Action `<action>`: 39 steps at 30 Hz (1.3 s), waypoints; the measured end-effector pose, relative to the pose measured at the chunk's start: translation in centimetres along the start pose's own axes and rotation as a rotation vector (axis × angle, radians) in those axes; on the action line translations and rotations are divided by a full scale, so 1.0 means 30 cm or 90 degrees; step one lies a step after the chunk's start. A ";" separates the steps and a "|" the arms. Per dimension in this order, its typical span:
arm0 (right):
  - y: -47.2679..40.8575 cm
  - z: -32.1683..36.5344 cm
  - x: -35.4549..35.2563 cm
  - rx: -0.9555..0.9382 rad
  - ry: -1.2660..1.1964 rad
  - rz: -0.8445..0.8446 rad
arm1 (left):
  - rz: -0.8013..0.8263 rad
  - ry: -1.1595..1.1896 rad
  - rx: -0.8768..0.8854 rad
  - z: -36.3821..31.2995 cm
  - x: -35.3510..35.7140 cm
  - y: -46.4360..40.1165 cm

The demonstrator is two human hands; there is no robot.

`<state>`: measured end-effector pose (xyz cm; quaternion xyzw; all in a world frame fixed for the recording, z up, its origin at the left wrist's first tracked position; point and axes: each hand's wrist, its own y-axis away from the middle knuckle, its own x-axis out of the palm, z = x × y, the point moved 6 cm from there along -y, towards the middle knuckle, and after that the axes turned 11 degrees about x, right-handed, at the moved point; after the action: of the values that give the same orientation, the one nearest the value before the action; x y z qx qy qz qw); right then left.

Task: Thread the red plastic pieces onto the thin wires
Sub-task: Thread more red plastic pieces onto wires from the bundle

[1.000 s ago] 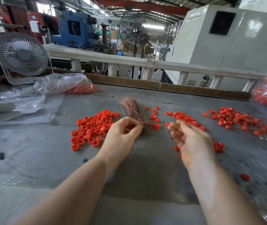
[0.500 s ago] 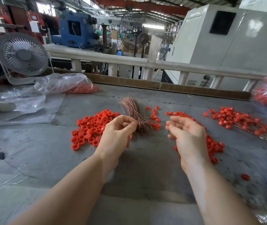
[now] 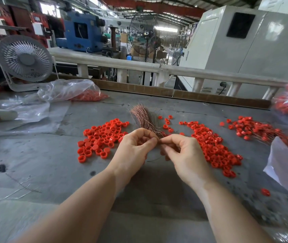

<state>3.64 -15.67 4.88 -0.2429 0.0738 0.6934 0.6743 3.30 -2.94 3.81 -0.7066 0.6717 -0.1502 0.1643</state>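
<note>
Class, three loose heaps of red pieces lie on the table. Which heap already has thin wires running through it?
The far-right heap: thin wires trail from its pieces. The left heap and middle heap show none.

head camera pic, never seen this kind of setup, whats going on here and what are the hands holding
There is no machine at work here: a person wears one wide-angle camera on the head, looking forward and down, so the two bare arms reach in from the bottom.

The left hand and right hand meet fingertip to fingertip over a grey work table. Their fingers are curled in a pinch, seemingly on a thin wire, too fine to see clearly.

Just behind them lies a bundle of copper-coloured wires. To the left is a pile of red plastic pieces; to the right a second pile; farther right, pieces already on wires. Clear plastic bags and a small white fan sit at the back left.
</note>
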 end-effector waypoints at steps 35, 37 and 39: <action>0.014 0.021 -0.013 -0.091 0.126 -0.093 | -0.017 -0.089 0.048 -0.023 -0.012 0.002; 0.014 0.021 -0.011 -0.086 0.127 -0.090 | -0.014 -0.136 0.074 -0.032 -0.015 0.002; 0.014 0.021 -0.010 -0.083 0.128 -0.089 | -0.015 -0.184 0.090 -0.031 -0.017 -0.002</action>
<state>3.07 -15.69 5.47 -0.3588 0.0789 0.6205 0.6929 2.91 -2.44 4.67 -0.7151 0.6207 -0.0959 0.3070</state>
